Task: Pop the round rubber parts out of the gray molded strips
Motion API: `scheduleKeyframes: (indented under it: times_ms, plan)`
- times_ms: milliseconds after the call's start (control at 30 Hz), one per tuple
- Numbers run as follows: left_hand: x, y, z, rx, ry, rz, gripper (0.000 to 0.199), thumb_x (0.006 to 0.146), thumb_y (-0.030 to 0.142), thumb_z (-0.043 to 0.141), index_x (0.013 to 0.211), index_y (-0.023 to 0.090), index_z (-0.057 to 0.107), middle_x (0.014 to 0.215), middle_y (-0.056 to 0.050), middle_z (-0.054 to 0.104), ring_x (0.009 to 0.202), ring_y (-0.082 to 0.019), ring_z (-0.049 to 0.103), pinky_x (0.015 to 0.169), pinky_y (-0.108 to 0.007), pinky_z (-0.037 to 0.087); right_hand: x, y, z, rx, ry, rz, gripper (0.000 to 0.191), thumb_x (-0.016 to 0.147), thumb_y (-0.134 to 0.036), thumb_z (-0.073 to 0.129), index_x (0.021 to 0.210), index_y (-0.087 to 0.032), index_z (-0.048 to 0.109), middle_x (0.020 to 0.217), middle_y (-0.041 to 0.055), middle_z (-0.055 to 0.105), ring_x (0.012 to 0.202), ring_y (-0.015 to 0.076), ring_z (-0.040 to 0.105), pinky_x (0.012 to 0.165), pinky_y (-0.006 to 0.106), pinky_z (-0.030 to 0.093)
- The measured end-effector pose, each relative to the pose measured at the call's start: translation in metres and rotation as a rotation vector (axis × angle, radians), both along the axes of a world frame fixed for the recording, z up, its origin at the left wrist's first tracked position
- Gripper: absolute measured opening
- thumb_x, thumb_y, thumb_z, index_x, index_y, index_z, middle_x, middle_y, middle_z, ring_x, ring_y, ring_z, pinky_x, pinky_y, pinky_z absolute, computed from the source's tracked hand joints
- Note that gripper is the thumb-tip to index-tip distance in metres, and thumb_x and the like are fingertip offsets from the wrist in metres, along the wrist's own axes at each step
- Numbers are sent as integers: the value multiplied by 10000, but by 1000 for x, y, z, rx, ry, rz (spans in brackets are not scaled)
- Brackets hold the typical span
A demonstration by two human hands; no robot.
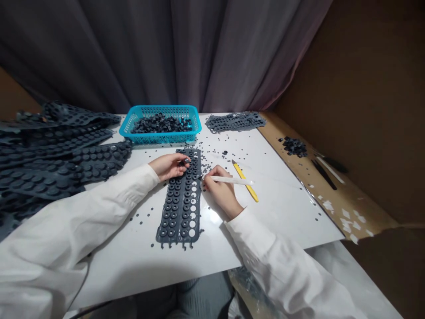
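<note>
A dark grey rubber sheet (181,212) of moulded round rings lies lengthwise in front of me on the white table. Along its right side runs a row of open round holes. My left hand (170,166) is over the sheet's far half, its fingertips closed on a small black rubber piece (186,161). At the sheet's right edge, my right hand (222,188) grips a white pen-like tool (232,180). The tool's dark tip points left, close to the sheet; whether it touches cannot be made out. Just right of that hand lies a yellow pen-like tool (245,180).
A blue basket (159,138) with many black rubber pieces stands at the back. Moulded rubber sheets (59,164) are heaped on the left. A punched-out sheet (235,122) lies at the back right. Small black discs litter the table (275,208). A black pile (295,146) sits on cardboard.
</note>
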State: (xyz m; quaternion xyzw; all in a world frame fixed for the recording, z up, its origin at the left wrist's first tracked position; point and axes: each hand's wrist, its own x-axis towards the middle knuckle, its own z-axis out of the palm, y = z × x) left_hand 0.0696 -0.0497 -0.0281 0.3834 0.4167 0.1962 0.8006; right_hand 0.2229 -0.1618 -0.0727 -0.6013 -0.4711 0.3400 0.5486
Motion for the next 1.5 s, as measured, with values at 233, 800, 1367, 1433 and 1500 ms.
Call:
scheduleKeyframes:
  times_ms: [233,800,1367,1433,1500]
  plan:
    - [8,0,3,-46,9,-137,103,708,154,494,606,154,482,511,6,482,424,-72,426,377,-160,336,0,0,0,-1,-48,10,54,720,-209,510,679,-208,474,552,-40,545,535,129,508,544,244,383]
    - [6,-9,2,67,20,-138,303,633,-19,573,909,83,649,926,-117,678,815,-149,664,735,-203,535,0,-1,4,-11,-111,6,59,714,-223,520,666,-208,489,549,-43,526,551,131,486,545,240,363]
    - [29,-6,9,1663,718,-935,117,629,171,612,731,135,660,709,-65,620,720,-197,582,660,-267,432,1,-1,4,-2,-148,5,56,695,-206,504,643,-206,483,545,-43,517,558,131,476,546,239,352]
    - [34,-9,12,1691,772,-981,102,634,147,609,718,129,663,730,-93,639,759,-227,604,681,-285,445,1,-1,4,0,-159,4,62,693,-202,504,636,-206,478,549,-41,519,568,133,481,552,240,355]
    - [39,-13,15,1700,818,-1028,110,642,116,598,726,113,669,752,-126,650,790,-259,618,692,-308,452,1,0,4,1,-167,0,69,691,-195,504,631,-207,473,552,-40,520,575,136,485,557,241,358]
